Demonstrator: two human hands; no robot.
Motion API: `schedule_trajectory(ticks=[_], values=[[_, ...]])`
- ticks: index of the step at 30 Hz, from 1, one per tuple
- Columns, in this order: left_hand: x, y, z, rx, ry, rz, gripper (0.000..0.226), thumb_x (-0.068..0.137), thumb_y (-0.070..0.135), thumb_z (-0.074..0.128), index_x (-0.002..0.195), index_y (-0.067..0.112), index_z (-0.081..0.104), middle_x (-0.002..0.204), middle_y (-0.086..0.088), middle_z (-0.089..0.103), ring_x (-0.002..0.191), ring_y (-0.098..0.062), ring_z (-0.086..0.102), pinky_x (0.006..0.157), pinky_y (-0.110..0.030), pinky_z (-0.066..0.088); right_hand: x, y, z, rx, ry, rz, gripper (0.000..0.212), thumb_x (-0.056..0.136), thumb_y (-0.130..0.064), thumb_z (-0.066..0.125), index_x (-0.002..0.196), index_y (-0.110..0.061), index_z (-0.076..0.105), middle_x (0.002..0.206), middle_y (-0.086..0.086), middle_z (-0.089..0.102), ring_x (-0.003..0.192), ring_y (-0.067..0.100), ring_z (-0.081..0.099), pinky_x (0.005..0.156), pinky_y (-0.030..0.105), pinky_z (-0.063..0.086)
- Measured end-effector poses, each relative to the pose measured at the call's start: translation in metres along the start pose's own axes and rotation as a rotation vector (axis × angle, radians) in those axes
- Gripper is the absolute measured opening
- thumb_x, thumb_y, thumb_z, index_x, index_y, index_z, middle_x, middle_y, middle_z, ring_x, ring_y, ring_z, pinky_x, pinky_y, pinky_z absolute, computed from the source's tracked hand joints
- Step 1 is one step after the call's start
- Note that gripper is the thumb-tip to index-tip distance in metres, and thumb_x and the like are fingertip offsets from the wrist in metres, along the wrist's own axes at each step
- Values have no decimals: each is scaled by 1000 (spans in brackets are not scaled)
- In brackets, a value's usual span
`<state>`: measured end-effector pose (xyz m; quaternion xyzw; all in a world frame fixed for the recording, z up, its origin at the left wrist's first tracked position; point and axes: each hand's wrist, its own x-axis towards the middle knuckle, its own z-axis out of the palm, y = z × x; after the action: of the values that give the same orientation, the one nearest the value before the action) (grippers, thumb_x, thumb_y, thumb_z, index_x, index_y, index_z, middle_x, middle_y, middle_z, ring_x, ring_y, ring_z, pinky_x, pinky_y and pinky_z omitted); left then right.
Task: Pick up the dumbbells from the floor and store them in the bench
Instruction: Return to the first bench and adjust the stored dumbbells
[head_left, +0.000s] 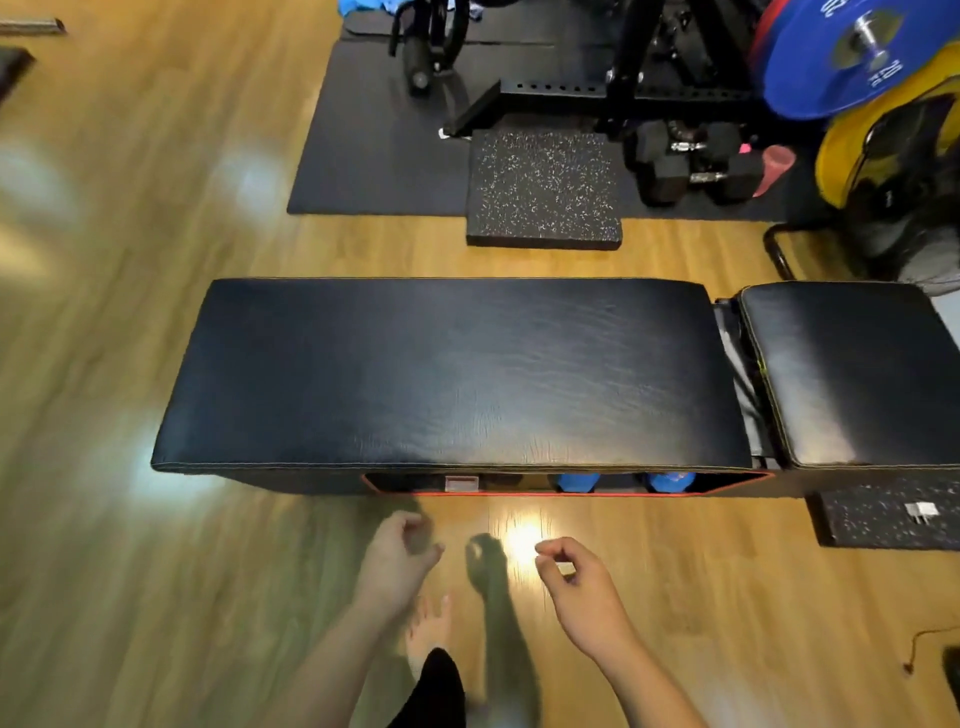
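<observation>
Wood floor (130, 338): no dumbbells lying loose near the person. Bench (457, 369): padded top closed over a red-edged side opening (566, 483) facing the person. Inside it, two blue dumbbells (576, 481) (670, 481) side by side, right of a small pale box (461, 483). Judged: storing looks done or nearly so; black hex dumbbells (691, 161) on the far mat may remain. Open floor ahead of the opening; speckled pad (893, 514) at right. Left hand (397, 558) and right hand (582, 587) apart, loosely curled, holding nothing
</observation>
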<state>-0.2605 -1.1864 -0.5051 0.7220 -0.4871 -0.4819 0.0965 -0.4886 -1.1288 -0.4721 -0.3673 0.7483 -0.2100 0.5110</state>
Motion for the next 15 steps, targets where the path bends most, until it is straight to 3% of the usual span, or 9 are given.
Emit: schedule_trajectory(ticks=[3, 7, 10, 13, 15], values=[[71, -34, 25, 135, 26, 52, 58, 76, 33, 79, 126, 19, 52, 122, 4, 55, 117, -17, 54, 99, -32, 45, 75, 28, 37, -44, 49, -32, 12, 91, -27, 65, 102, -25, 64, 111, -3, 65, 69, 8, 54, 73, 23, 43], [142, -79, 69, 271, 171, 101, 93, 75, 45, 77, 145, 7, 29, 142, -13, 37, 133, -30, 39, 108, -40, 39, 166, 75, 86, -164, 185, -121, 47, 85, -38, 71, 120, -12, 54, 116, 8, 54, 108, 24, 52, 96, 37, 43], [184, -97, 93, 286, 390, 169, 107, 75, 52, 74, 145, -9, 23, 146, -26, 30, 138, -37, 22, 116, -42, 25, 207, 91, 111, -224, 346, -173, 79, 74, -47, 79, 127, -1, 43, 121, 17, 48, 116, 36, 44, 100, 46, 40], [223, -97, 100, 428, 512, 176, 110, 73, 73, 60, 144, -9, 35, 144, -28, 41, 136, -37, 31, 117, -42, 23, 236, 95, 126, -318, 443, -203, 111, 69, -58, 78, 144, 5, 26, 139, 28, 37, 126, 43, 37, 105, 46, 33], [242, -98, 101, 405, 599, 261, 115, 68, 71, 65, 147, -2, 29, 147, -26, 37, 134, -39, 33, 115, -46, 27, 251, 96, 132, -361, 480, -223, 118, 70, -62, 75, 149, 4, 17, 149, 30, 26, 135, 43, 29, 110, 45, 29]])
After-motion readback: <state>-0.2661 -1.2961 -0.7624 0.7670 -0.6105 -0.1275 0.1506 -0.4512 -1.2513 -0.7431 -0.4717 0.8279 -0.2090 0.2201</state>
